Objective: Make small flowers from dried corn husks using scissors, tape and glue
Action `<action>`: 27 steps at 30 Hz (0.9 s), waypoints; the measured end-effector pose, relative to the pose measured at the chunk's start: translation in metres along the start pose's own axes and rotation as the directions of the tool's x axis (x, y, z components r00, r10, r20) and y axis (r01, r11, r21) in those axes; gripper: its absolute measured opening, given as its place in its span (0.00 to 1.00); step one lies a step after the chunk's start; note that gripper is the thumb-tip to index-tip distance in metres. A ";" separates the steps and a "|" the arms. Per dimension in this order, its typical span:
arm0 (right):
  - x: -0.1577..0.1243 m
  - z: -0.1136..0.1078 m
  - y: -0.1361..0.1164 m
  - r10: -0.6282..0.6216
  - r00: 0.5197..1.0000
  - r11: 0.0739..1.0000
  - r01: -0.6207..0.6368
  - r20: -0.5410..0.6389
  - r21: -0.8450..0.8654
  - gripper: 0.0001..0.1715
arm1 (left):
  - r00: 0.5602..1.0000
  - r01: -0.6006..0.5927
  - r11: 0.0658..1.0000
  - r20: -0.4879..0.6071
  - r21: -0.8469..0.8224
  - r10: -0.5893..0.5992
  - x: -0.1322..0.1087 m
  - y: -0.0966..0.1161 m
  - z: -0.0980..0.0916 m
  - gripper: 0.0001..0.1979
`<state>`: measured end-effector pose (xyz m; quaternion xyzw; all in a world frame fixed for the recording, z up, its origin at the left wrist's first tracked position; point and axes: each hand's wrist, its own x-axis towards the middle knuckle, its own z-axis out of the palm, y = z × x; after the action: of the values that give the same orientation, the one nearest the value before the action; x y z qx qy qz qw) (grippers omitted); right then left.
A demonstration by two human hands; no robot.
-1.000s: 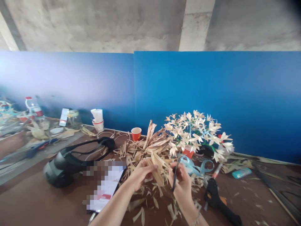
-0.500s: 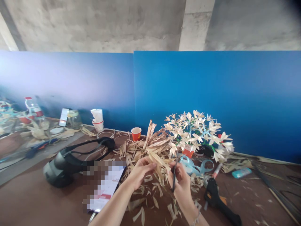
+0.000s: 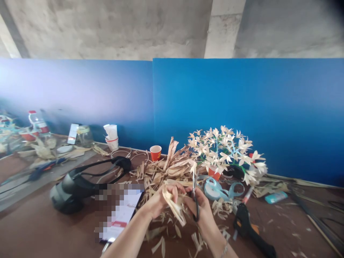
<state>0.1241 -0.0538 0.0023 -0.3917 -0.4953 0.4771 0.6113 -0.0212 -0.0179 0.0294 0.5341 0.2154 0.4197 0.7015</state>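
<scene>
- Scraps of pale husk [image 3: 163, 247] litter the brown table [image 3: 59, 236] on the near side of the heap of dry husks [image 3: 153, 172].
- Glue gun [image 3: 249, 229] lies near right of the heap; a lit phone [image 3: 125, 211] lies near left, with a black headset [image 3: 71, 193] farther left.
- The left hand [image 3: 157, 201] is just in front of the heap, its fingers grasping a husk piece [image 3: 174, 207] that slants down toward the wearer.
- The right hand [image 3: 204, 209], also in front of the heap but more to its right, curls its fingers about the scissors [image 3: 197, 211], blades pointing away. Whether its thumb pinches husk too, I cannot tell.
- The step in hand looks like working the husk piece into shape between both hands, scissors held ready; I see no blade cutting it.
- The next move, I judge, calls for a firm left pinch; any cut needs blades turned toward the husk, clear of the fingertips.
- Blue ribbon [image 3: 211, 190] sits right of the heap, pale flowers [image 3: 227, 157] right and beyond, a paper cup [image 3: 155, 154] behind it.
</scene>
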 end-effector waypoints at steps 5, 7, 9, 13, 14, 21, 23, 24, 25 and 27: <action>-0.005 -0.001 0.004 -0.269 0.953 0.952 0.240 -0.143 -0.191 0.13 | 0.978 0.136 0.987 -0.149 -0.083 -0.147 0.007 -0.008 -0.002 0.13; -0.008 -0.004 0.005 -0.378 0.902 0.881 0.281 -0.210 -0.380 0.11 | 0.972 0.139 0.980 -0.169 -0.140 -0.162 0.008 -0.010 -0.003 0.18; -0.009 -0.007 0.006 -0.470 0.858 0.788 0.300 -0.209 -0.538 0.10 | 0.975 0.129 0.978 -0.158 -0.165 -0.155 0.009 -0.012 -0.003 0.22; -0.009 -0.009 0.007 -0.522 0.846 0.682 0.340 -0.106 -0.647 0.10 | 0.961 0.125 0.990 -0.238 -0.070 -0.139 0.009 -0.012 -0.003 0.17; -0.008 -0.009 0.007 -0.514 0.852 0.685 0.338 -0.099 -0.645 0.10 | 0.958 0.133 0.991 -0.250 -0.033 -0.137 0.009 -0.012 -0.003 0.15; -0.004 -0.011 0.001 -0.449 0.875 0.788 0.293 -0.181 -0.541 0.10 | 0.959 0.210 0.976 -0.207 0.056 -0.194 0.007 -0.014 -0.008 0.14; -0.003 -0.011 -0.001 -0.431 0.883 0.815 0.295 -0.183 -0.499 0.10 | 0.955 0.191 0.981 -0.236 0.024 -0.180 0.008 -0.015 -0.007 0.14; -0.003 -0.010 -0.001 -0.415 0.892 0.829 0.289 -0.179 -0.479 0.10 | 0.950 0.180 0.984 -0.257 -0.003 -0.175 0.009 -0.015 -0.007 0.14; -0.003 -0.009 -0.001 -0.392 0.903 0.843 0.276 -0.174 -0.462 0.10 | 0.943 0.163 0.986 -0.288 -0.039 -0.167 0.010 -0.015 -0.007 0.14; -0.003 -0.008 0.000 -0.336 0.927 0.869 0.238 -0.165 -0.433 0.11 | 0.911 0.073 0.990 -0.397 -0.118 -0.115 0.013 -0.013 -0.007 0.15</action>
<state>0.1315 -0.0564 0.0005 -0.4848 -0.5606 0.2173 0.6352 -0.0146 -0.0038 0.0167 0.3895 0.3591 0.4966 0.6875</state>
